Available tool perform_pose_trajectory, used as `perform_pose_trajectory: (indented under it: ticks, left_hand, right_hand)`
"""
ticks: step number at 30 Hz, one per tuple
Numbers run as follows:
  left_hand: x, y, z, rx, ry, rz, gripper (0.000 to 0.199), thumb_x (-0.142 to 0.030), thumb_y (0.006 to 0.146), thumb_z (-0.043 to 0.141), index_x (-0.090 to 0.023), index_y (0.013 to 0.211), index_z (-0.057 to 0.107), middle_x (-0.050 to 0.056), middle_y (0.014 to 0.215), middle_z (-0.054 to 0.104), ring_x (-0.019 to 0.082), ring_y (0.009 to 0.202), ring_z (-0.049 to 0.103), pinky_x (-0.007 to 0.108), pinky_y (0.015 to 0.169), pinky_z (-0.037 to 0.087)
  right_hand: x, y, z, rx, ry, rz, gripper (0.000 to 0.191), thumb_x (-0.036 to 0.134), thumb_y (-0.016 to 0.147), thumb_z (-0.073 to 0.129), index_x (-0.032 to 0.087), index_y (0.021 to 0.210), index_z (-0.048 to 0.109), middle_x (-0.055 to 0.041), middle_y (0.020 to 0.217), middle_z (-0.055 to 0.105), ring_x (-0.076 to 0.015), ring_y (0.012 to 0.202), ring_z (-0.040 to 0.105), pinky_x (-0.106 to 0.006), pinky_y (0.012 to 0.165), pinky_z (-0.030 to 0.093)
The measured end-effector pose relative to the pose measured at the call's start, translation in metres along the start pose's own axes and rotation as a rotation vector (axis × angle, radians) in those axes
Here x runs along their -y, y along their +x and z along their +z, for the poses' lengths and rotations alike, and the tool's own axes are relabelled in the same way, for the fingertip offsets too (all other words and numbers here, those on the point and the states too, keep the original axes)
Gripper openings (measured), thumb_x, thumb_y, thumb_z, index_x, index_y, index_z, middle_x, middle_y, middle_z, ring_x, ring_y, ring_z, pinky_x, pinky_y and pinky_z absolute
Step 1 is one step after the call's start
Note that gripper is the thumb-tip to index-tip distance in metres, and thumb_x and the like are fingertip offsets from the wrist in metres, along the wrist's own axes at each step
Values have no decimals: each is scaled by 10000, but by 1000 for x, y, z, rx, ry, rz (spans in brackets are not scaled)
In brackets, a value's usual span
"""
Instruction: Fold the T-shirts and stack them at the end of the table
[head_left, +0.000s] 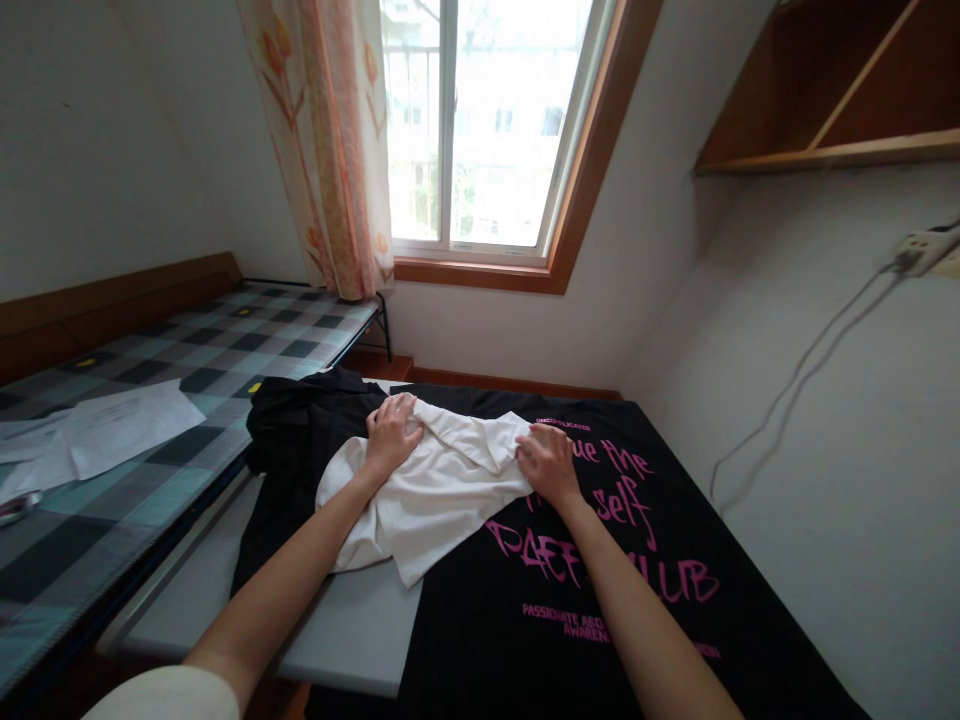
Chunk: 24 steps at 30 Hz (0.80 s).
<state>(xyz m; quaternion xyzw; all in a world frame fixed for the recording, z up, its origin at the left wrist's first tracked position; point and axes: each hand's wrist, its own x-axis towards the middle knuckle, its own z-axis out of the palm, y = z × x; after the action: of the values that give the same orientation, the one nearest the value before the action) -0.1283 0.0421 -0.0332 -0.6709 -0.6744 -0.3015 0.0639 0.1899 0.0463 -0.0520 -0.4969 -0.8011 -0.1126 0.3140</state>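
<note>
A crumpled white cloth point(450, 500), perhaps a garment, lies over black fabric with pink lettering point(630, 540). My left hand point(394, 435) grips its far left part, fingers curled over the edge. At the far right corner my right hand point(549, 462) pinches the same cloth, its fingers bent inward. Between the hands the upper edge is folded over, and the near part spreads loosely in creases toward me. A bunched black part point(311, 420) of fabric lies left of my left hand. Both forearms reach in from below, the right one covering some lettering.
The fabric covers much of a pale tabletop point(352, 630), bare at its near left. To the left stands a bed with a checked surface point(285, 325), holding white papers point(127, 430). A window point(487, 130) and curtain point(330, 150) are ahead; a cable point(802, 370) hangs on the right wall.
</note>
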Motion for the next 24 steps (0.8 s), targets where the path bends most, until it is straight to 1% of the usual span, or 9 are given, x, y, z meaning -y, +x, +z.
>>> perform_pose_trajectory:
  ticks: [2, 4, 8, 11, 14, 17, 19, 21, 24]
  left_hand:
    - [0, 0, 0, -8, -4, -5, 526, -350, 845, 560, -239, 1356, 502, 112, 1456, 467, 301, 1356, 382, 456, 1091, 298]
    - [0, 1, 0, -34, -32, -20, 495, -377, 885, 514, -236, 1359, 496, 115, 1447, 473, 291, 1335, 412, 445, 1082, 318]
    - [4, 3, -1, -150, -153, -60, 442, -410, 955, 385, -209, 1321, 529, 120, 1393, 514, 262, 1262, 488, 408, 1039, 383]
    - [6, 4, 1, -212, -184, -109, 431, -391, 961, 369, -196, 1304, 543, 110, 1364, 539, 250, 1227, 519, 392, 1028, 403]
    - [7, 5, 3, -175, -149, -173, 419, -335, 961, 367, -178, 1306, 546, 111, 1339, 572, 249, 1197, 548, 386, 1012, 412]
    - [5, 4, 4, -99, -94, -224, 424, -274, 963, 350, -167, 1330, 533, 120, 1289, 618, 258, 1144, 588, 394, 988, 416]
    - [4, 4, 3, -67, -57, -239, 435, -254, 951, 373, -171, 1353, 515, 124, 1263, 636, 271, 1120, 601, 407, 978, 412]
    - [4, 4, 2, -53, -45, -248, 451, -241, 930, 404, -176, 1365, 502, 124, 1261, 637, 285, 1121, 596, 423, 972, 410]
    - [5, 5, 0, -45, -99, -263, 456, -228, 897, 442, -181, 1346, 511, 111, 1282, 622, 287, 1141, 579, 428, 977, 410]
  right_hand:
    - [1, 0, 2, -23, 18, 31, 210, 347, 910, 501, 258, 913, 692, -98, 1197, 576, -292, 1136, 447, -441, 932, 336]
    - [-3, 0, 7, -77, 71, 105, 246, 359, 930, 462, 240, 872, 669, -101, 1145, 601, -276, 1081, 474, -425, 910, 345]
    - [-21, 2, 18, -247, 234, 342, 292, 385, 938, 383, 210, 847, 599, -106, 934, 628, -249, 899, 518, -404, 858, 377]
    - [-33, 2, 26, -308, 321, 489, 306, 416, 914, 357, 210, 800, 553, -98, 831, 606, -245, 825, 525, -403, 824, 400]
    - [-38, 1, 30, -280, 375, 538, 294, 426, 888, 358, 215, 778, 531, -93, 813, 599, -245, 816, 532, -404, 818, 413]
    - [-38, 0, 31, -215, 374, 534, 284, 421, 874, 356, 217, 771, 525, -103, 823, 611, -252, 827, 530, -424, 846, 407]
    - [-37, 0, 30, -164, 354, 519, 286, 419, 872, 349, 220, 768, 525, -104, 824, 620, -256, 826, 524, -443, 873, 394]
    - [-36, -1, 28, -126, 337, 500, 289, 422, 874, 347, 222, 770, 529, -96, 822, 625, -252, 819, 519, -458, 902, 379]
    - [-35, -2, 26, -99, 331, 485, 281, 434, 869, 370, 223, 780, 532, -86, 831, 631, -247, 819, 518, -459, 915, 372]
